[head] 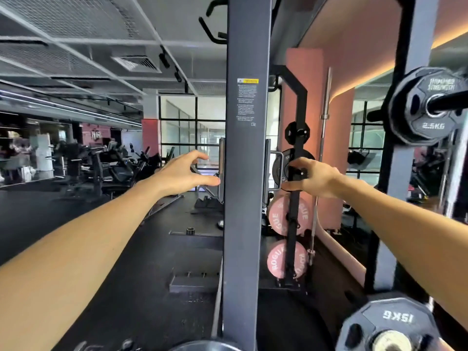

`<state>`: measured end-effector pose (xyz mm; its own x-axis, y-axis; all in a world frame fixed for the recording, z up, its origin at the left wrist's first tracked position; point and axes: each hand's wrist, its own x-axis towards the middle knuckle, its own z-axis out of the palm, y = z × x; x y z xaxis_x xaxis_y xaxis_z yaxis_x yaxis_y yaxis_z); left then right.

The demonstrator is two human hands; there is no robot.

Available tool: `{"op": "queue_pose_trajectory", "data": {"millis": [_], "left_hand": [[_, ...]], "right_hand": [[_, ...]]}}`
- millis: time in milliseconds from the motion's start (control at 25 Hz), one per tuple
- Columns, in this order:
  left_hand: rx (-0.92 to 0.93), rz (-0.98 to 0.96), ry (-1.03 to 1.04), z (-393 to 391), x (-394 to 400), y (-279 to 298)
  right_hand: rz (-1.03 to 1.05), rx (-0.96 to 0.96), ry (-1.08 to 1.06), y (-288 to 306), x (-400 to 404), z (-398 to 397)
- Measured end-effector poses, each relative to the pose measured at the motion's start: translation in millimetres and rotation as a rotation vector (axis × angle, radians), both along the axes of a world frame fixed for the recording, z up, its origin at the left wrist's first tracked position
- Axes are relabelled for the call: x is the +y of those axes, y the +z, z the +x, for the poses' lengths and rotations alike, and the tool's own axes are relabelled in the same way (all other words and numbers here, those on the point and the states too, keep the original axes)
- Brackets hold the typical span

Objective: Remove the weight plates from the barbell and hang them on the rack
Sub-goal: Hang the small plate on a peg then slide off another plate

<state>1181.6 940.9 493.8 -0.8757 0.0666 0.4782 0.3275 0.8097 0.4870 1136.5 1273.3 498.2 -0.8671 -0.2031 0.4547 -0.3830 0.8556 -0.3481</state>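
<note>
Your right hand [312, 177] grips a black plate [283, 171] at the storage rack's [293, 219] peg while your left hand [184, 174] hovers released beside the upright [243, 198], so approx. one plate's racked, w/ the 2.5 kg plate [420, 107] and 15 kg plate [387, 325] seemingly left.

We are facing a rack upright [247, 198] standing at centre. Our left hand [182, 173] is reaching out to its left, our right hand [314, 177] to its right, touching a plate [278, 171] hanging on a farther post [293, 224]. Below that plate two more plates [276, 216] are sitting on the same post. At far right a small plate [420, 107] is hanging high, with a larger plate [387, 323] low beneath it.
</note>
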Motion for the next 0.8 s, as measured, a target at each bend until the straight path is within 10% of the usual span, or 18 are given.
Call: {"op": "queue_pose_trajectory", "data": {"millis": [800], "left_hand": [[0.018, 0.124, -0.106, -119.2, 426.2, 15.3]], "right_hand": [[0.000, -0.107, -0.099, 16.9, 455.1, -75.4]]}}
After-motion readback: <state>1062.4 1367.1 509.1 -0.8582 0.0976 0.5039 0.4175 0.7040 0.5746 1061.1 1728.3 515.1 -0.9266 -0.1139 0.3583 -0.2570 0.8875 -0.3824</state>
